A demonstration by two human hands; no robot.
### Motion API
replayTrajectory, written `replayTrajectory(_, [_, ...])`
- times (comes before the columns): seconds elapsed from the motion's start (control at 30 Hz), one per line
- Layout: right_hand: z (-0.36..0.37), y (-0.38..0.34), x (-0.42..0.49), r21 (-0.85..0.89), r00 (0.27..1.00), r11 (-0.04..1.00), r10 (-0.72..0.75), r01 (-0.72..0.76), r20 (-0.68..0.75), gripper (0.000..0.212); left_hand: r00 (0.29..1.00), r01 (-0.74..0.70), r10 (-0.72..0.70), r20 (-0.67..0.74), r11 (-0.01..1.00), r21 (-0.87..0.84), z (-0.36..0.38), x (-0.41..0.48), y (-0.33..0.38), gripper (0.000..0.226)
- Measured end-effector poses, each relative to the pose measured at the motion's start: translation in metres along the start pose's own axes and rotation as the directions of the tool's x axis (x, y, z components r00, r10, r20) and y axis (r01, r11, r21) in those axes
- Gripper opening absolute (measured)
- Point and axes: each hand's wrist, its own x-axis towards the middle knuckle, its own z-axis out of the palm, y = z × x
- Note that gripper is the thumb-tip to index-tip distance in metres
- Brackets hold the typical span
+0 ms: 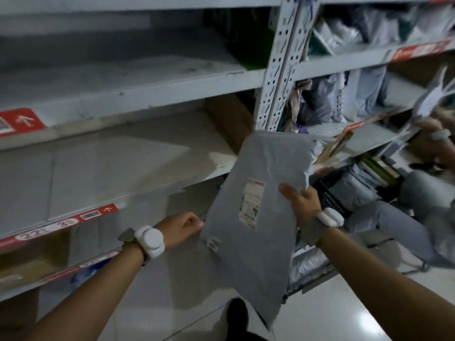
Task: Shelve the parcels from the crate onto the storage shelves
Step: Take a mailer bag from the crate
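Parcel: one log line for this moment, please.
parcel: held, unshelved | left hand: pinches left edge | right hand: grips right edge

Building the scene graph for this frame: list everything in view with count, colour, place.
grey parcel: one, grey, white label, held before the shelves
shelf boards: several, pale grey, left bay
upright post: one, white, perforated, centre
edge tags: several, red, board fronts
stored parcels: many, grey and white, right bay
crate: one, black, lower right
cardboard box: one, brown, back of left bay
another person's hand: one, far right
wristbands: two, white, on both wrists
left hand: one, grips parcel's left edge
right hand: one, grips parcel's right edge
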Motion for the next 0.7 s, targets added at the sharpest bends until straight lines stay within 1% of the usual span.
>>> replayTrajectory(0.03, [0.006,-0.018,-0.011,0.002,0.998,0.999,-0.033,0.033,0.048,0.032,0.998,0.004,-0.006,-0.059,0.999,-0.041,-0.009,-0.010,-0.002,0.042])
replayTrajectory(0.1, [0.018,-0.056,-0.033,0.031,0.986,0.994,-0.112,0.109,0.127,0.023,0.986,-0.026,0.002,-0.169,0.990,-0.137,-0.029,-0.027,-0.009,0.065])
replayTrajectory(0.17, [0.031,-0.095,-0.054,0.054,0.958,0.977,-0.214,0.208,0.189,0.013,0.968,-0.062,0.003,-0.252,0.972,-0.227,-0.051,-0.046,-0.011,0.085])
replayTrajectory(0.2, [0.039,-0.116,-0.066,0.074,0.936,0.964,-0.265,0.255,0.230,0.011,0.955,-0.078,-0.003,-0.295,0.962,-0.262,-0.064,-0.056,-0.011,0.093])
replayTrajectory(0.27, [0.053,-0.155,-0.088,0.106,0.888,0.938,-0.347,0.331,0.300,0.010,0.920,-0.150,0.011,-0.391,0.933,-0.328,-0.093,-0.079,-0.007,0.102])
replayTrajectory(0.3, [0.060,-0.174,-0.101,0.130,0.859,0.920,-0.391,0.369,0.331,0.011,0.895,-0.224,0.031,-0.445,0.894,-0.388,-0.108,-0.093,-0.005,0.102])
replayTrajectory(0.37, [0.071,-0.206,-0.125,0.200,0.798,0.882,-0.472,0.427,0.375,0.015,0.846,-0.355,0.061,-0.531,0.806,-0.474,-0.131,-0.121,-0.001,0.090])
replayTrajectory(0.4, [0.076,-0.219,-0.135,0.233,0.773,0.861,-0.508,0.452,0.379,0.017,0.827,-0.411,0.062,-0.558,0.744,-0.527,-0.137,-0.137,0.002,0.083])
replayTrajectory(0.43, [0.082,-0.232,-0.144,0.257,0.748,0.839,-0.544,0.480,0.380,0.019,0.821,-0.454,0.064,-0.567,0.675,-0.582,-0.145,-0.154,0.007,0.082])
replayTrajectory(0.47, [0.085,-0.239,-0.146,0.256,0.736,0.830,-0.558,0.496,0.384,0.018,0.830,-0.472,0.055,-0.555,0.598,-0.648,-0.145,-0.159,0.011,0.084])
replayTrajectory(0.5, [0.091,-0.250,-0.153,0.258,0.716,0.812,-0.584,0.524,0.382,0.017,0.814,-0.511,0.051,-0.579,0.537,-0.672,-0.149,-0.170,0.016,0.086])
replayTrajectory(0.53, [0.096,-0.259,-0.161,0.262,0.696,0.794,-0.607,0.548,0.383,0.015,0.782,-0.562,0.051,-0.621,0.489,-0.667,-0.154,-0.183,0.021,0.081])
replayTrajectory(0.57, [0.100,-0.267,-0.166,0.265,0.679,0.779,-0.627,0.569,0.382,0.014,0.734,-0.621,0.055,-0.677,0.457,-0.637,-0.158,-0.195,0.029,0.065])
replayTrajectory(0.6, [0.105,-0.277,-0.171,0.282,0.662,0.759,-0.651,0.587,0.373,0.015,0.686,-0.668,0.042,-0.727,0.433,-0.605,-0.165,-0.207,0.037,0.044])
replayTrajectory(0.63, [0.109,-0.286,-0.177,0.308,0.648,0.740,-0.672,0.598,0.357,0.017,0.626,-0.707,0.020,-0.780,0.437,-0.556,-0.174,-0.219,0.046,0.025])
replayTrajectory(0.67, [0.114,-0.295,-0.183,0.339,0.633,0.720,-0.694,0.606,0.342,0.019,0.561,-0.742,0.002,-0.828,0.444,-0.502,-0.184,-0.232,0.053,0.017])
replayTrajectory(0.7, [0.118,-0.302,-0.188,0.367,0.620,0.702,-0.712,0.611,0.329,0.022,0.502,-0.768,-0.001,-0.865,0.459,-0.447,-0.192,-0.243,0.060,0.015])
